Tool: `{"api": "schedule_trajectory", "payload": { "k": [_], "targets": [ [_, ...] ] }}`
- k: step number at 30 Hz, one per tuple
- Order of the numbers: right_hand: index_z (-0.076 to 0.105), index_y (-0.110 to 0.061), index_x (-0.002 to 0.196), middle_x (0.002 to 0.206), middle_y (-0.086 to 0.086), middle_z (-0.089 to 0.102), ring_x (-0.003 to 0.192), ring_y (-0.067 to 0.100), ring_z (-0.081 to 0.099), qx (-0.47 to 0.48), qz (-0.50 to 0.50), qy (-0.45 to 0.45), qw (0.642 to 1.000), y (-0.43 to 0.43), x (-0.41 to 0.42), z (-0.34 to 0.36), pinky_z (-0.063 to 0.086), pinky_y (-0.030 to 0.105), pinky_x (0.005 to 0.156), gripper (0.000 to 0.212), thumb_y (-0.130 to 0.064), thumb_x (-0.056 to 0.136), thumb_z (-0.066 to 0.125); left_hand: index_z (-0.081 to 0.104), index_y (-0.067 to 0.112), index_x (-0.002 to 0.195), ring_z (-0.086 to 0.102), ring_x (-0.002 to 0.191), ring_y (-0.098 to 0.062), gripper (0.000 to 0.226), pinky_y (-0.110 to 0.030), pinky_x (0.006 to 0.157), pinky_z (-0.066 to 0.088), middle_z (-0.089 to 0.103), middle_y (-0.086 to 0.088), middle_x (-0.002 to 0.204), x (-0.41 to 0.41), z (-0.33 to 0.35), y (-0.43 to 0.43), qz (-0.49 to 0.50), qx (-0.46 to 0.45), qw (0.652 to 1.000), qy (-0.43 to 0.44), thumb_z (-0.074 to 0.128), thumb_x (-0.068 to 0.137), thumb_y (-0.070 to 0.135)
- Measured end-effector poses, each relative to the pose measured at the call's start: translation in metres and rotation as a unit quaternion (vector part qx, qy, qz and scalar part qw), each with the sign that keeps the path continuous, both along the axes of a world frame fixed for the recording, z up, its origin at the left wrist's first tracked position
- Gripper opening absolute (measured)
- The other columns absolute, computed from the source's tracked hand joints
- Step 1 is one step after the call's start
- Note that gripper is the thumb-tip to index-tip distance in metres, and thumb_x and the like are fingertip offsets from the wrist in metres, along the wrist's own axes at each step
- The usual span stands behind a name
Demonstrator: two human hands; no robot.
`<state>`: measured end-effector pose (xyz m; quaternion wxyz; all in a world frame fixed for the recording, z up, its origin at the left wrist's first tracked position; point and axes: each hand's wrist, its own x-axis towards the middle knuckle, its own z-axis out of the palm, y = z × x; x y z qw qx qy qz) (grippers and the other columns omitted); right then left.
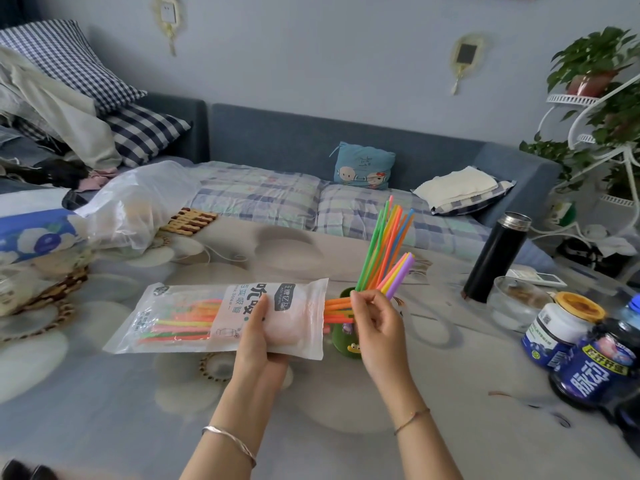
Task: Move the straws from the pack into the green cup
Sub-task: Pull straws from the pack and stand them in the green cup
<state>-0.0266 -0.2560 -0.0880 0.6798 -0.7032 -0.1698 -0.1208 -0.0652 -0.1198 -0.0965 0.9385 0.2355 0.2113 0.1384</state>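
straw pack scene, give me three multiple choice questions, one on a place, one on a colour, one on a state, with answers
1. Where does the black flask stand?
A. on the table, right of the green cup
B. on the sofa
C. left of the pack

2. What colour is the lid of the white jar?
A. red
B. orange-yellow
C. green

3. What is the right hand doing?
A. resting flat on the table
B. holding the flask
C. pinching straws at the pack's open end

Answers:
1 A, it stands upright on the table to the cup's right.
2 B, the lid shows orange-yellow.
3 C, its fingers close on straws while the left hand holds the pack.
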Motion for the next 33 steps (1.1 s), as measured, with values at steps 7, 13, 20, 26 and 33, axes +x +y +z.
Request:
{"api": "schedule_trajectory", "payload": {
  "k": [7,13,20,26,33],
  "targets": [
    [0.055,-0.018,0.080,0.046,-0.009,0.044,0.037,0.005,0.035,0.165,-0.059,0.136,0.975,-0.017,0.008,0.006,0.029,0.016,0.036,0.018,-0.034,0.086,0.062,0.061,0.015,0.108,0.070,0.073,-0.016,0.016,-0.034,0.062,0.056,0.076,-0.001,0.078,-0.001,0.000,0.005,-0.008,-0.022,1.000,0.003,0.057,0.095,0.024],
    [0.059,-0.010,0.083,0.057,0.003,0.057,0.035,0.005,0.045,0.071,0.008,0.144,0.987,0.003,0.001,0.000,0.034,0.016,0.035,0.011,-0.019,0.089,0.060,0.060,0.014,0.120,0.067,0.085,-0.019,0.028,-0.037,0.071,0.053,0.070,-0.005,0.100,-0.002,0.000,-0.007,-0.015,0.000,1.000,0.026,0.061,0.092,0.020],
    [0.053,-0.016,0.070,0.041,-0.011,0.052,0.035,-0.002,0.046,0.256,-0.082,0.157,0.950,-0.028,0.009,0.017,0.033,0.009,0.034,0.024,-0.025,0.092,0.053,0.061,0.015,0.108,0.068,0.076,-0.015,0.015,-0.034,0.065,0.055,0.073,-0.001,0.084,-0.002,-0.001,0.006,0.009,-0.039,0.999,0.012,0.059,0.094,0.021],
    [0.061,-0.015,0.071,0.039,-0.009,0.046,0.031,0.001,0.039,0.176,-0.019,0.192,0.965,-0.005,0.003,0.007,0.028,0.012,0.032,0.024,-0.027,0.090,0.057,0.063,0.015,0.109,0.073,0.068,-0.017,0.018,-0.032,0.057,0.057,0.076,-0.001,0.079,-0.001,-0.003,-0.003,-0.009,-0.015,0.999,0.027,0.062,0.091,0.018],
    [0.049,-0.013,0.063,0.036,-0.008,0.039,0.028,0.005,0.035,0.183,-0.070,0.181,0.964,-0.013,0.011,0.014,0.026,0.015,0.032,0.031,-0.019,0.093,0.050,0.056,0.012,0.134,0.065,0.084,-0.018,0.042,-0.039,0.076,0.053,0.069,-0.004,0.103,0.000,-0.002,-0.001,0.003,-0.032,0.999,0.037,0.060,0.093,0.021]
  ]
}}
